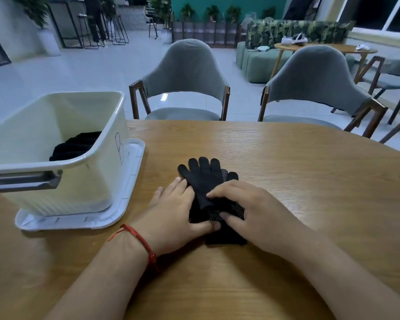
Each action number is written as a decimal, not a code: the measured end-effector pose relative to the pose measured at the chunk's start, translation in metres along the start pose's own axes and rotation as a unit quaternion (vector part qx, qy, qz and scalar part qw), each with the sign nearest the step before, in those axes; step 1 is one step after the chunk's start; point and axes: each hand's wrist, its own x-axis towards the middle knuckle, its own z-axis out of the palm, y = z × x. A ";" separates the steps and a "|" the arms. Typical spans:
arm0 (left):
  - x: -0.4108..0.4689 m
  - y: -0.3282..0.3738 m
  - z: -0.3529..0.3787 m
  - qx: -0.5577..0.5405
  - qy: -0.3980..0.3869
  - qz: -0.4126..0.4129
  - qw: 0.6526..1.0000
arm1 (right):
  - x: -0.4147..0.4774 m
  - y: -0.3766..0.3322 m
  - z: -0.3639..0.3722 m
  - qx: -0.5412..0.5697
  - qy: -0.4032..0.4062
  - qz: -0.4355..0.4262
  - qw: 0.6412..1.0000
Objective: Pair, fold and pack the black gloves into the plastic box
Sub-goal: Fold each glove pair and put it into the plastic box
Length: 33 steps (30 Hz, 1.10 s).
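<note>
Left grip [178,213] and right grip [252,211], both released, press stacked black knitted gloves [203,179] onto the wooden tabletop [310,181]. The cream plastic box [97,181] holds black fabric [76,144].

A wooden table [286,153] spreads ahead, with two grey chairs [185,72] at its far edge. Beyond them a pale, shiny floor [90,65] runs to a teal wall [236,3] lined with potted plants [213,12]. A green sofa [256,63] and dark windows [376,12] are on the right.
</note>
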 end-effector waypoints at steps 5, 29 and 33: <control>-0.009 0.003 -0.002 0.010 -0.025 -0.027 0.999 | -0.001 0.005 -0.001 -0.037 0.009 0.007 0.999; -0.009 0.004 -0.006 0.018 -0.003 -0.026 1.000 | -0.009 -0.025 -0.012 -0.114 -0.003 0.055 0.992; -0.010 0.002 -0.003 -0.031 0.020 -0.023 0.999 | -0.010 -0.026 -0.016 -0.121 -0.060 0.060 0.989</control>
